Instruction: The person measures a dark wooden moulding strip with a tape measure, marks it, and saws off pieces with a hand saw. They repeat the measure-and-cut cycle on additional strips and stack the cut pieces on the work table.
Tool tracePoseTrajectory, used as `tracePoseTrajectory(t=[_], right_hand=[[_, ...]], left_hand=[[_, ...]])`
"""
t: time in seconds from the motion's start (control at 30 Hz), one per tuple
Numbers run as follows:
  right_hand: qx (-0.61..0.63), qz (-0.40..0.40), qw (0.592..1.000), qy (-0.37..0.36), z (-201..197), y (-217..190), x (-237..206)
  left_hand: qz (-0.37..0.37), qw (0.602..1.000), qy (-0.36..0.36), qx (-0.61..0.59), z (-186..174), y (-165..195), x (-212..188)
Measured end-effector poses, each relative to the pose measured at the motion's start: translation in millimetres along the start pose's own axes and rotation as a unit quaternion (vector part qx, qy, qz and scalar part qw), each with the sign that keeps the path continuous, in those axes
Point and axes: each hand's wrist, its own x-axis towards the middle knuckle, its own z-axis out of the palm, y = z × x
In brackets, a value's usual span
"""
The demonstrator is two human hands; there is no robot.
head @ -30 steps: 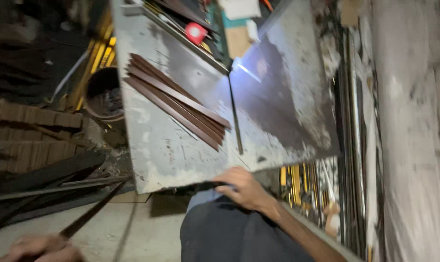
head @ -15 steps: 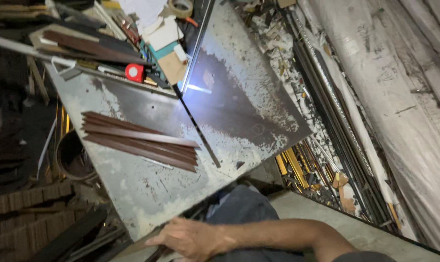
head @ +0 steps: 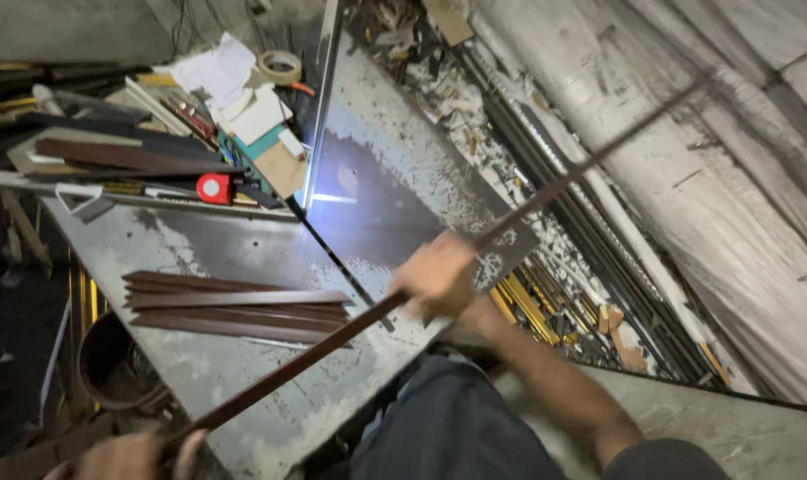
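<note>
Brown, long, thin metal strip (head: 350,329) crosses my worktop's (head: 199,373) near edge; right hand (head: 434,276) closed around its middle, left hand (head: 128,455) gripping its low end. Looks whippy, light; hold wide.

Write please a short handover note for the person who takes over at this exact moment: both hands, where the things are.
Left hand: grips the near end of the long dark strip.
Right hand: grips the same strip at mid-length; its far end points up toward the wall.
The strip crosses above the metal table.
Stack of similar brown strips lies on the table, beside the held one.
Red tape measure sits at the table's far edge.
</note>
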Motion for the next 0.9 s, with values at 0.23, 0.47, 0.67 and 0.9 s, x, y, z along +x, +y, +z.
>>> tracePoseTrajectory(t=[0.23, 0.47, 0.67, 0.9], right_hand=[[-0.078, 0.235, 0.895, 0.371, -36.7, 59.0, 41.0], [0.482, 0.489, 0.636, 0.354, 75.9, -36.4, 21.1], [0.478, 0.555, 0.624, 0.273, 164.0, 67.1, 30.0], [0.459, 0.691, 0.543, 0.129, 262.6, 125.4, -3.8]], left_hand=[[0.112, 0.852, 0.341, -0.381, 57.4, 156.0, 8.8], [0.032, 0.809, 0.279, -0.517, -3.6, 324.8, 55.6], [-0.016, 0.792, 0.089, -0.604, -12.8, 300.6, 108.4], [-0.088, 0.713, -0.139, -0.681, 46.0, 322.3, 98.7]])
